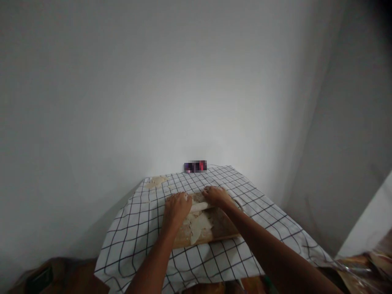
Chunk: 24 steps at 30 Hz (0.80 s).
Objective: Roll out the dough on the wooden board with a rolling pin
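A wooden board lies on a white cloth with a black grid. Flattened pale dough lies on the board. A pale rolling pin rests across the dough's far side. My left hand presses down on the pin's left end with fingers curled over it. My right hand presses on the pin's right end, fingers also bent over it. Both forearms reach in from the bottom edge.
A flat piece of dough lies on the cloth at the far left corner. A small dark object stands at the table's back edge against the white wall. Brown surfaces show at the bottom left and bottom right.
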### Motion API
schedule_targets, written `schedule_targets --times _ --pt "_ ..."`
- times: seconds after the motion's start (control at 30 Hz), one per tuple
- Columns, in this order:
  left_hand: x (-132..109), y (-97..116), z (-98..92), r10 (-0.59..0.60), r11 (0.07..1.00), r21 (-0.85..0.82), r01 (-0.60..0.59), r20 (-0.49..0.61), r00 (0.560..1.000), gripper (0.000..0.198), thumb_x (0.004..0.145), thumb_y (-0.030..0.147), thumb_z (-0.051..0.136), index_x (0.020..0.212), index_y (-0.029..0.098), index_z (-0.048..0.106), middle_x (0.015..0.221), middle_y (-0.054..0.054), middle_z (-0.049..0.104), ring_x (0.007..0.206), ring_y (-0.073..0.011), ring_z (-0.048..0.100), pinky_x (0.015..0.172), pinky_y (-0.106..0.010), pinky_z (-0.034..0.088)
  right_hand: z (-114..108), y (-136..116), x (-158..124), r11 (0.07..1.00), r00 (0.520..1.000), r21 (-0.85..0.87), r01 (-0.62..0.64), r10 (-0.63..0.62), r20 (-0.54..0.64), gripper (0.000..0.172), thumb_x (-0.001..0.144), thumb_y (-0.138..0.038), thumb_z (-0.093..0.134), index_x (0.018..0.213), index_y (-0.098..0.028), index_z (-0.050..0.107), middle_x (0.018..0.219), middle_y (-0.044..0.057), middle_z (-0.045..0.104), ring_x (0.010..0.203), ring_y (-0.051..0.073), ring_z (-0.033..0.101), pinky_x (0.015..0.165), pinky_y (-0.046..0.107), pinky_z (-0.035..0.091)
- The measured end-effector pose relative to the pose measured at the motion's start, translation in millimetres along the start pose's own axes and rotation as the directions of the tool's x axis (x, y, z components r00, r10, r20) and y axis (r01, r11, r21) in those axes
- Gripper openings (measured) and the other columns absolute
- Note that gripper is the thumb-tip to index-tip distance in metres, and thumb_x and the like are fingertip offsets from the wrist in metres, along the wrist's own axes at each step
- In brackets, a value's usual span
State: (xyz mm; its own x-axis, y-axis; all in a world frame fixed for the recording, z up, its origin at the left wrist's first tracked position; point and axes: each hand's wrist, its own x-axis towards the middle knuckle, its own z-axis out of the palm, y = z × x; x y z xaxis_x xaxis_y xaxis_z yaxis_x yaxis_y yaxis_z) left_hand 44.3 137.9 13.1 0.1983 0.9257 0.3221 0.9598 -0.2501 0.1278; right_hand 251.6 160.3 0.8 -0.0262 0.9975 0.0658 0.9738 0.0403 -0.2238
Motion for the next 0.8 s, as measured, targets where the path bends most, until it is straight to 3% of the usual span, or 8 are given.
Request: schedule_targets --times 0.13,0.3,0.6,0.8 --pt "3.8 5.1 -8.9 -0.074 0.997 0.026 0.072 0.074 0.995 0.045 0.115 0.039 0.044 0.119 0.021 0.085 0.119 -0.014 0.087 0.118 -0.0328 0.08 0.102 -0.044 0.058 1.1 1.5 8.2 0.998 0.998 0.025 -0.059 0.058 0.008 0.051 0.116 -0.046 0.039 0.136 -0.02 0.077 0.143 0.02 0.079 0.134 0.033 0.075 0.111 0.048 0.055" --pt "2.8 8.1 -11.7 -0.09 0.996 0.027 0.088 0.064 0.994 0.044 0.114 0.038 0.045 0.124 0.021 0.085 0.122 -0.014 0.086 0.121 -0.0324 0.079 0.103 -0.043 0.056 -0.2 0.8 6.9 0.998 0.998 0.001 -0.065 0.065 0.015 0.052 0.117 -0.047 0.037 0.135 -0.021 0.078 0.143 0.019 0.079 0.135 0.033 0.075 0.11 0.047 0.055" --pt "-13.6 4.5 -3.3 0.026 0.999 0.03 -0.025 -0.029 0.999 0.039 0.114 0.032 0.047 0.116 0.018 0.083 0.126 -0.014 0.085 0.126 -0.0306 0.076 0.111 -0.043 0.054 -0.5 -1.4 -16.0 0.995 0.999 -0.098 0.035 -0.035 0.002 0.049 0.12 -0.04 0.035 0.136 -0.022 0.078 0.142 0.019 0.079 0.134 0.034 0.073 0.116 0.054 0.052" --pt "-28.8 2.5 7.5 0.06 0.998 -0.006 -0.061 -0.109 0.992 0.039 0.114 0.032 0.047 0.129 0.02 0.081 0.139 -0.014 0.082 0.134 -0.0301 0.071 0.119 -0.045 0.051 3.3 0.6 -31.4 0.991 0.994 -0.099 0.085 -0.09 -0.053 0.047 0.12 -0.037 0.035 0.145 -0.023 0.073 0.159 0.016 0.07 0.152 0.032 0.061 0.126 0.056 0.044"
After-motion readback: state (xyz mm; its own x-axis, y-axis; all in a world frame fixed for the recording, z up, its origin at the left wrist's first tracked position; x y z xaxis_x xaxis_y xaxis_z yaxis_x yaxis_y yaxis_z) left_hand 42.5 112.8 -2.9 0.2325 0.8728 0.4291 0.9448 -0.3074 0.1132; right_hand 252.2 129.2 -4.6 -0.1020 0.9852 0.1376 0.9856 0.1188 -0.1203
